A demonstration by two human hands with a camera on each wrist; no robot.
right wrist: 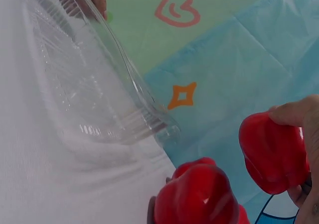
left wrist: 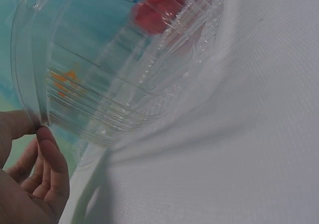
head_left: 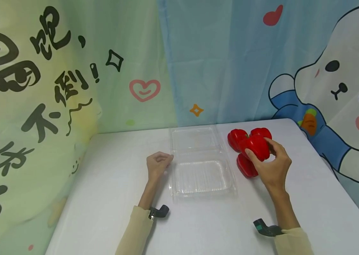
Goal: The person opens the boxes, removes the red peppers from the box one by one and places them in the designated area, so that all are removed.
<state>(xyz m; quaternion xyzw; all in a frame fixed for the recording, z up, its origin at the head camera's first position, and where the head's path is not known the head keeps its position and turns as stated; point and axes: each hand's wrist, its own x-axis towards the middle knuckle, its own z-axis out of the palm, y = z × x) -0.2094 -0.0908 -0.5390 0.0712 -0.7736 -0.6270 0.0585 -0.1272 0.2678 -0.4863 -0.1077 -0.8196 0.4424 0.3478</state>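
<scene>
A clear plastic clamshell box (head_left: 203, 177) lies opened out on the white table, its lid (head_left: 195, 138) folded back. At its left rim, my left hand (head_left: 159, 163) pinches the edge between thumb and fingers; the left wrist view shows this pinch up close. My right hand (head_left: 273, 164) grips a red bell pepper (head_left: 255, 147) between thumb and fingers, held above the other peppers. Around it on the table are a pepper (head_left: 236, 139) to the left, one (head_left: 261, 132) behind, and one (head_left: 247, 166) in front. In the right wrist view, the held pepper (right wrist: 274, 152) hangs apart from the others.
The white table (head_left: 112, 184) runs back to a printed curtain (head_left: 198, 63) with cartoon figures and lettering. The peppers stand just right of the box. A dark wrist strap mount (head_left: 160, 211) sits on the left forearm, and another (head_left: 266, 228) on the right.
</scene>
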